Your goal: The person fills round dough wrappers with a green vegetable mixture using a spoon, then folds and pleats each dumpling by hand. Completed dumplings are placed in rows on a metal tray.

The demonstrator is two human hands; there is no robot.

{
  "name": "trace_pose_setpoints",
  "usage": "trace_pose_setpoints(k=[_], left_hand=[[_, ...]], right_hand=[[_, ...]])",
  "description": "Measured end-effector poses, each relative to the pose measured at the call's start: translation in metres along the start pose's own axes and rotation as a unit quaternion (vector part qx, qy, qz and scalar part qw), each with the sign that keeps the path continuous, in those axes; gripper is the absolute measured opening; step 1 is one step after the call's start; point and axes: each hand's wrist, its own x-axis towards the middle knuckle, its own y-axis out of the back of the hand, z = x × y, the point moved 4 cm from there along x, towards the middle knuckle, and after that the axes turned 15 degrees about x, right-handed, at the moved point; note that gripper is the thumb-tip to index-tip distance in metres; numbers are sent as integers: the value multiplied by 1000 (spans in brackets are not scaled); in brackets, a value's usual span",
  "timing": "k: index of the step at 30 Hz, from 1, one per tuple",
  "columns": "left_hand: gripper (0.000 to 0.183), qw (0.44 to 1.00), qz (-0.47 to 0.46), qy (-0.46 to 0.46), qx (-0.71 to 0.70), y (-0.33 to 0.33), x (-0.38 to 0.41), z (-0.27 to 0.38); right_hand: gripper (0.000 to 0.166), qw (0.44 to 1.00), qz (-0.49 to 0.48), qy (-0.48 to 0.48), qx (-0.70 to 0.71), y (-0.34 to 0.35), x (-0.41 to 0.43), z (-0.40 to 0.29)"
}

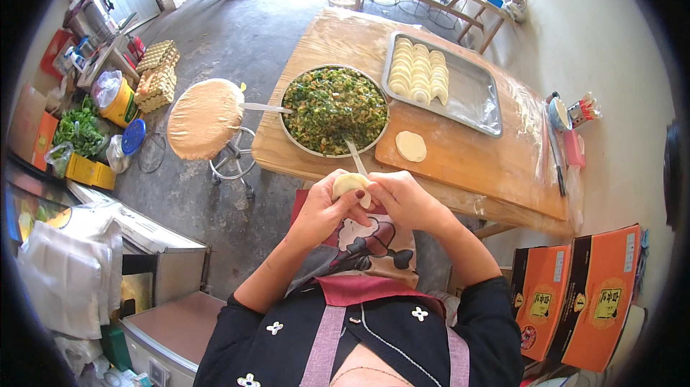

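Observation:
My left hand [323, 206] cradles a folded dumpling [349, 185] of pale dough, thumb across its front. My right hand [401, 198] meets it from the other side, fingertips at the dumpling's edge. Just beyond my hands, a round metal bowl [330, 156] holds chopped green filling [334, 106]. A spoon [356, 156] stands in the near side of the filling, its handle ending close to my fingers. Another spoon handle [264, 108] sticks out to the left. One flat dough wrapper [411, 146] lies on the wooden board [474, 163], right of the bowl.
Behind the wrapper sits a metal tray [471, 90] with rows of folded dumplings [420, 71]. A long knife [556, 158] lies near the board's right edge. A covered stool [206, 118] stands left of the wooden table [302, 55]. Orange cartons [604, 301] are at lower right.

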Motion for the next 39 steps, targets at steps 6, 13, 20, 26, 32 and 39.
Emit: trace_pose_setpoints(k=[6, 13, 20, 26, 32, 39], left_hand=[[23, 999, 32, -32, 1, -2, -1, -1], [22, 996, 75, -35, -42, -10, 0, 1], [25, 995, 70, -25, -74, -12, 5, -7], [21, 991, 83, -61, 83, -1, 21, 1], [28, 919, 144, -137, 339, -14, 46, 29], [58, 947, 131, -154, 251, -31, 45, 15]], right_hand=[[29, 994, 62, 48, 78, -10, -3, -2], [37, 988, 72, 40, 134, -18, -6, 6], [35, 988, 48, -22, 148, -18, -14, 17], [19, 991, 87, -70, -72, 11, -16, -5], [48, 897, 275, 217, -269, 4, 0, -3], [39, 909, 362, 165, -124, 71, 19, 23]])
